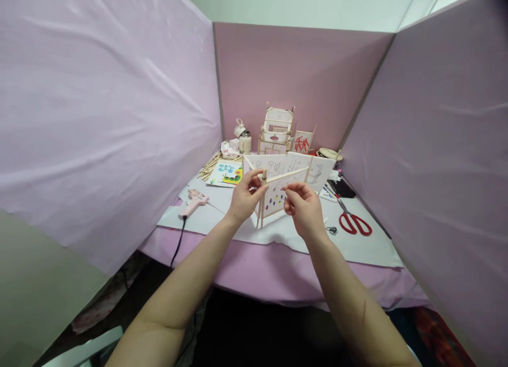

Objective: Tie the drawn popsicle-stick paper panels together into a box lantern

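Between both hands, left hand fingers pinch the panel frame's stick post, right hand fingers pinch its paper edge; uneven pull could tear paper or pop a joint.

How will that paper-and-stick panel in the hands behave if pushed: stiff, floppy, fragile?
The panel looks like thin paper on slim wooden sticks, so probably very light. The sticks likely keep the edges stiff while the paper between them flexes and could tear or crease. The left hand and right hand hold it by fingertips only; a sideways push would likely swing or tip it.
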`<state>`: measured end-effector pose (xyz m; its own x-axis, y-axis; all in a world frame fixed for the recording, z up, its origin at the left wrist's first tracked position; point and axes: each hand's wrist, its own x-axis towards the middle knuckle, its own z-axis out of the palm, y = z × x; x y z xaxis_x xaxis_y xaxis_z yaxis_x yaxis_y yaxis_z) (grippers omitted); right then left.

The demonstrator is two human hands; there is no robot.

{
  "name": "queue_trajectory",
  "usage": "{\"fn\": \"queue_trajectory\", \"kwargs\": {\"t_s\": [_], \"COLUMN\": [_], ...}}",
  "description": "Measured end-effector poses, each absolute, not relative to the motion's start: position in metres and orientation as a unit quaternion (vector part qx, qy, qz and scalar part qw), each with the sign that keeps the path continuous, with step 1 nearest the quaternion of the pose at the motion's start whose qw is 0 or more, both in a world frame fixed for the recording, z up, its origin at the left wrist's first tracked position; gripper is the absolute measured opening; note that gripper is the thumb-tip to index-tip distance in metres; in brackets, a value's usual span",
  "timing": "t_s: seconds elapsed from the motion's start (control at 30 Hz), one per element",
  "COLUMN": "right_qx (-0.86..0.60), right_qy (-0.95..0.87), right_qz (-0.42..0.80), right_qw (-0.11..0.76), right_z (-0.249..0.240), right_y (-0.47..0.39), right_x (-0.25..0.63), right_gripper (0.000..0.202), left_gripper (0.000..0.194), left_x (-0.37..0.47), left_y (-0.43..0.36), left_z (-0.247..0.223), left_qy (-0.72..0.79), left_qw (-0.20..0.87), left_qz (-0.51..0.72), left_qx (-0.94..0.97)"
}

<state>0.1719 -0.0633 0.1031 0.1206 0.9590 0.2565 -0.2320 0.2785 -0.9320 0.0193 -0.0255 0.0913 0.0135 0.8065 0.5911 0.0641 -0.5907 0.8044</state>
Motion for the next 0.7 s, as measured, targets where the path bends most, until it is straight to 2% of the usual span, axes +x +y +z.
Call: {"fn": "queue_trajectory", "kwargs": {"t_s": [0.07,0.17,0.3,0.37,0.47,0.6,0.7], "right_qx": [-0.391,-0.399,-0.377,-0.367,-0.361,-0.361,-0.360], "right_qy": [-0.498,-0.602,-0.726,-0.763,-0.785,-0.784,-0.789], "right_qz": [0.428,0.297,0.088,0.024,-0.006,-0.003,0.000], "right_qw": [0.645,0.625,0.568,0.533,0.504,0.505,0.497], "right_z": [0.101,0.105,0.108,0.105,0.098,0.094,0.095], "right_y": [-0.065,-0.064,-0.058,-0.054,-0.050,-0.050,-0.051], "right_x": [0.176,0.176,0.171,0.170,0.171,0.174,0.175], "right_gripper": [0.016,0.012,0.030,0.038,0.043,0.044,0.045], "left_gripper": [0.034,0.028,0.023,0.021,0.025,0.050,0.040], "left_x": [0.019,0.019,0.018,0.018,0.019,0.021,0.018], "left_y": [-0.024,-0.024,-0.028,-0.030,-0.033,-0.039,-0.046], "left_z": [0.090,0.089,0.091,0.093,0.090,0.060,0.030], "left_qy": [0.340,0.349,0.359,0.361,0.367,0.394,0.491], "left_qw": [0.294,0.272,0.213,0.180,0.159,0.184,0.175], "left_qz": [0.612,0.605,0.599,0.594,0.589,0.627,0.592], "left_qx": [0.651,0.663,0.684,0.696,0.702,0.646,0.615]}}
